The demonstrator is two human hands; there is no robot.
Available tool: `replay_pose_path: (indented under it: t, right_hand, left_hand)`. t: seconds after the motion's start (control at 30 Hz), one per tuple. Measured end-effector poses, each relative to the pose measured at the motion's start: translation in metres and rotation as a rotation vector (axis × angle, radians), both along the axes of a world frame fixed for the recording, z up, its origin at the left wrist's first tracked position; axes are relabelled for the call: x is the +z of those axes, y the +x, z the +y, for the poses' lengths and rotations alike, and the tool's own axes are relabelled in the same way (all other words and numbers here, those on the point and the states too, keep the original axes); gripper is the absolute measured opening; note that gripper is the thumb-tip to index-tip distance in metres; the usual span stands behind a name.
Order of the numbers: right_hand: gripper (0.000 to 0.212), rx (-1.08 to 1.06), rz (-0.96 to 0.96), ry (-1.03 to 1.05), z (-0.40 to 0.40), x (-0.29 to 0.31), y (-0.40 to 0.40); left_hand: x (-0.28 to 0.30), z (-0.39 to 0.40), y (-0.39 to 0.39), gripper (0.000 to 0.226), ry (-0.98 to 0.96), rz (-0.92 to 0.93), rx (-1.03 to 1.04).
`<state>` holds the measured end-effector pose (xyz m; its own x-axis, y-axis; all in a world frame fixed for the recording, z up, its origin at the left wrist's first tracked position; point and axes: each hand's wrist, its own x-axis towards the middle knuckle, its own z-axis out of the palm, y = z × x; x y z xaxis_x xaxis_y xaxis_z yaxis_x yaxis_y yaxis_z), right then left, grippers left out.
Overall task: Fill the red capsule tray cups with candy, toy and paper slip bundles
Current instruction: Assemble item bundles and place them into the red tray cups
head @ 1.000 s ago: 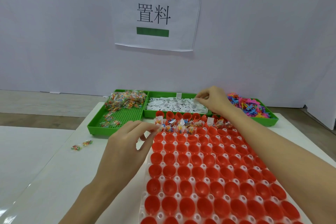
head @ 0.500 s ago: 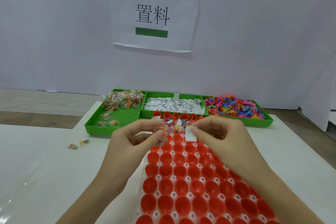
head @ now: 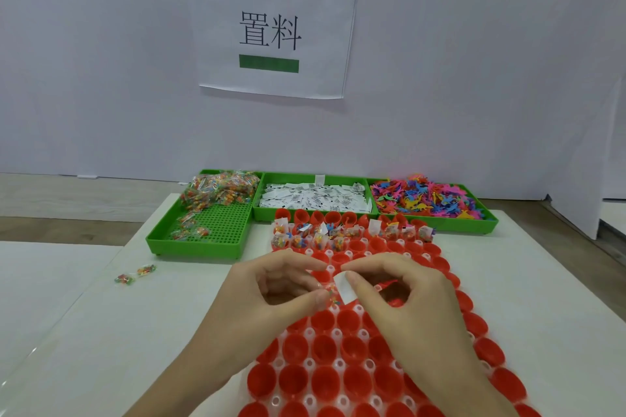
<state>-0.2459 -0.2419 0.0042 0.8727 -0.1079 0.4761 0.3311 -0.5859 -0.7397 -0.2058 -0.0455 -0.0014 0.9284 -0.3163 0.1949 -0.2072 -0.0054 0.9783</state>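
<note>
Both hands have drawn nearer over the tray (head: 481, 354). Left hand (head: 271, 291) fingers pinch a candy packet (head: 331, 295); right hand (head: 403, 294) fingers pinch a paper slip (head: 342, 288), held upright beside it. Both look light and flimsy, the packet probably slick; edge pinches should suit.
</note>
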Motion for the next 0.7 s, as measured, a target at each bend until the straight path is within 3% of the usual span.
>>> replay_pose_path:
  t: [0.13,0.33,0.47,0.7]
  right_hand:
    - [0.02,-0.136,-0.113,-0.08,-0.003,0.001,0.0]
    - [0.018,0.12,0.032,0.086,0.006,-0.001,-0.004]
    - [0.022,0.145,0.046,0.08,0.006,0.0,-0.004]
    - [0.009,0.226,0.191,0.263,-0.005,0.005,-0.001]
  left_hand:
    - [-0.001,-0.002,-0.003,0.029,0.011,-0.018,0.009]
    - [-0.003,-0.004,-0.004,0.024,0.031,-0.06,0.056]
    - [-0.004,-0.003,-0.002,0.017,0.039,-0.078,0.066]
    - [-0.003,-0.004,-0.004,0.013,0.058,-0.124,0.075]
